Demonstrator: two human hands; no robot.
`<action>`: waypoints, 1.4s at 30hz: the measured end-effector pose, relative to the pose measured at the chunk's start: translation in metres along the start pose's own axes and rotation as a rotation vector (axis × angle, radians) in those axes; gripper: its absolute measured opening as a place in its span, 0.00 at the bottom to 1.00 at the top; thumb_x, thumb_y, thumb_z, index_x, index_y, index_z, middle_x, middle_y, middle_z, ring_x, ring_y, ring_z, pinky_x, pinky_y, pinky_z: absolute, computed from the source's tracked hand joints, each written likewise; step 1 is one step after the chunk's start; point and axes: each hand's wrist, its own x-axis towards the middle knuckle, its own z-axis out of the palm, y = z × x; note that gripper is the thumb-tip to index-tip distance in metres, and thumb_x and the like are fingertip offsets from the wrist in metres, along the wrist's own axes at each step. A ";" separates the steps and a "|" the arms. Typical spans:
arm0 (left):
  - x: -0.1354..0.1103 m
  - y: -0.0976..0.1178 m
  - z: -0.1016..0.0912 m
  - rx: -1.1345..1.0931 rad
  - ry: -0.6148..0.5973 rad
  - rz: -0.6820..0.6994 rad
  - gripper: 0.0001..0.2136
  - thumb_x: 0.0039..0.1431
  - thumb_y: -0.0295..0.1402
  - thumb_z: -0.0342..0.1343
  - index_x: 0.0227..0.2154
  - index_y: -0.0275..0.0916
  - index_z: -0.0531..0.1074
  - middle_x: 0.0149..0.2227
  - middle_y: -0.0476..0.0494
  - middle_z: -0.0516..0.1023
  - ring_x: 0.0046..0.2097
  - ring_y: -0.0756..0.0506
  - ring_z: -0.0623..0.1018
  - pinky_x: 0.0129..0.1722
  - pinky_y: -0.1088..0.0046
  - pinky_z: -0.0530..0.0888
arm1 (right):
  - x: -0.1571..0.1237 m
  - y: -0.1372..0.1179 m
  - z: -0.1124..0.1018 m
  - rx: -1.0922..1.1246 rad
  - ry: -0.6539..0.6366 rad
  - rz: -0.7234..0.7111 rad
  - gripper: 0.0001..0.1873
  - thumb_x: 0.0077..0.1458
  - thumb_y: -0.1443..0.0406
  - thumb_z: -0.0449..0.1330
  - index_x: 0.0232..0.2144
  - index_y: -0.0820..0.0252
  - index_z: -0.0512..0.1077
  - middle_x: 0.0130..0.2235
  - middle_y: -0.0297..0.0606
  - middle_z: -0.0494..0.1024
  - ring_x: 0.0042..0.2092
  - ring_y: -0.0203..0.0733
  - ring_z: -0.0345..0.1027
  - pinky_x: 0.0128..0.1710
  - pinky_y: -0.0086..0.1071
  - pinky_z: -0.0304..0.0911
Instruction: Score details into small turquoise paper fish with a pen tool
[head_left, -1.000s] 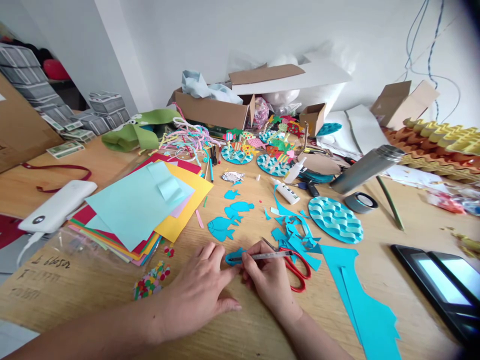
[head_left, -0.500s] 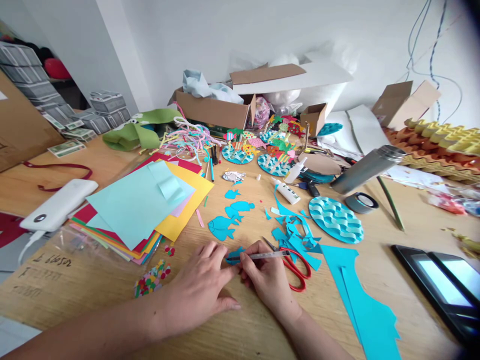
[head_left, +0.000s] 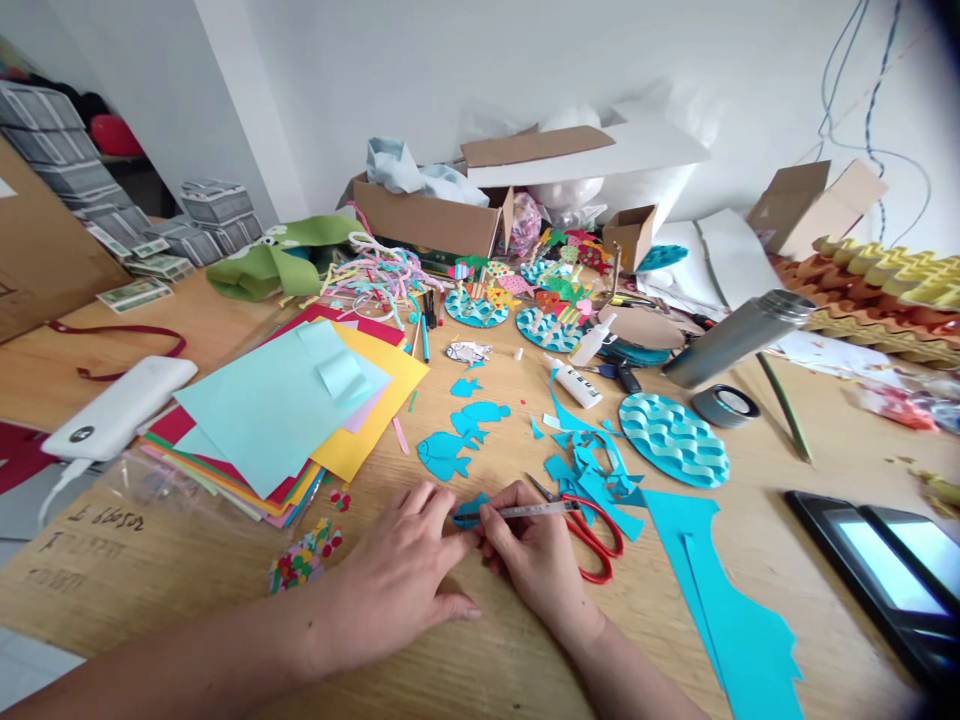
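Observation:
My right hand [head_left: 529, 545] is closed around a slim pen [head_left: 538, 510], its tip on a small blue paper cut-out [head_left: 469, 512]. Flat on the table, my left hand [head_left: 409, 560] has its fingers stretched out, the fingertips at the cut-out's left edge. The hands hide part of this cut-out. Just beyond them lie several blue paper fish [head_left: 442, 455], one with lines drawn on it. Beside my right hand rest red-handled scissors [head_left: 596, 540], slightly spread.
Blue paper scraps [head_left: 592, 465] and a large blue sheet [head_left: 720, 590] lie to the right. Coloured paper [head_left: 262, 410] is stacked at left, near paper dots [head_left: 304, 555]. Glue bottles [head_left: 577, 382], a wavy-patterned disc [head_left: 673, 438] and a steel flask [head_left: 739, 338] stand or lie further back.

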 end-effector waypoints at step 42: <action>0.000 -0.001 0.001 0.002 -0.003 0.018 0.25 0.56 0.50 0.63 0.51 0.40 0.74 0.54 0.34 0.68 0.58 0.32 0.66 0.57 0.48 0.67 | 0.001 -0.002 0.000 -0.005 -0.016 0.004 0.22 0.52 0.47 0.66 0.27 0.57 0.66 0.17 0.28 0.70 0.16 0.31 0.63 0.15 0.22 0.58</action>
